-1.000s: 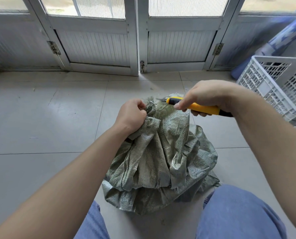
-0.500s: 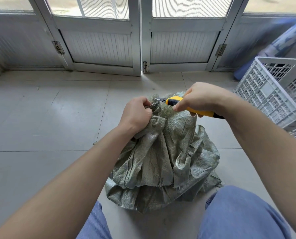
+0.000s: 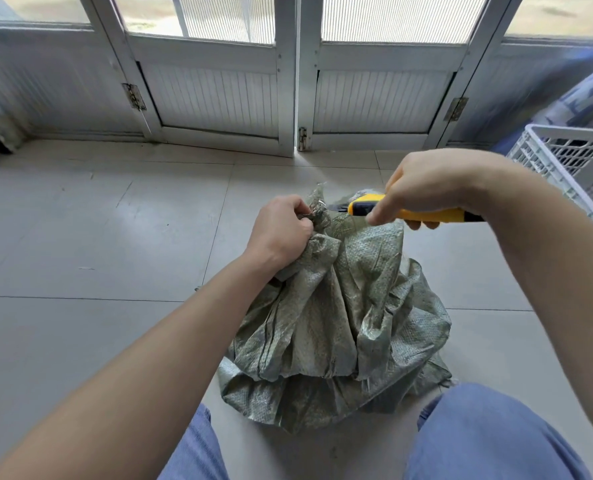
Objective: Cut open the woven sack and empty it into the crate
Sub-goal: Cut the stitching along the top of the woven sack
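A crumpled grey-green woven sack point(image 3: 336, 317) stands on the tiled floor between my knees. Its neck is bunched and tied at the top. My left hand point(image 3: 281, 230) grips that bunched neck just below the tie. My right hand point(image 3: 430, 188) holds a yellow and black utility knife point(image 3: 409, 213) level, with its blade tip pointing left at the tied neck, a short way from my left fingers. The white plastic crate point(image 3: 572, 164) stands at the right edge, only partly in view.
White double doors point(image 3: 295, 91) with glass upper panes close off the far side of the floor. A blue rolled object point(image 3: 579, 98) leans behind the crate. My knees in blue trousers point(image 3: 489, 434) frame the sack at the bottom.
The view has shifted right, so the crate sits further toward the edge. My right hand rose slightly and the knife tip stays at the sack's tied neck. My left hand keeps its grip.
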The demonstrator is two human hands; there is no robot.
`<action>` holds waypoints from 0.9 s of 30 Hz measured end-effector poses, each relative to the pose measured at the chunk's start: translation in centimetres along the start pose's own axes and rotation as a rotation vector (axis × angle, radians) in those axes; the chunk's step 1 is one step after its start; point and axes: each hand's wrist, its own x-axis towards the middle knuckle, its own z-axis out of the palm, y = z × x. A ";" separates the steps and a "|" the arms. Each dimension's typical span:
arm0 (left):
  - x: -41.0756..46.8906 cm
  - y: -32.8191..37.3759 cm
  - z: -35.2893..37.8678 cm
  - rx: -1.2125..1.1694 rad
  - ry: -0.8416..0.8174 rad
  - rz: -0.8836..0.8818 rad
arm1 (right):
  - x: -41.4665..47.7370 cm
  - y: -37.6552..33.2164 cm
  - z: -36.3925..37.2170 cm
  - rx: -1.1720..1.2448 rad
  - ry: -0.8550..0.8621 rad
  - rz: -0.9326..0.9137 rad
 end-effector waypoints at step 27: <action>-0.8 -0.1 0.5 -0.111 -0.055 -0.026 | 2.2 -1.1 1.6 0.287 0.158 -0.047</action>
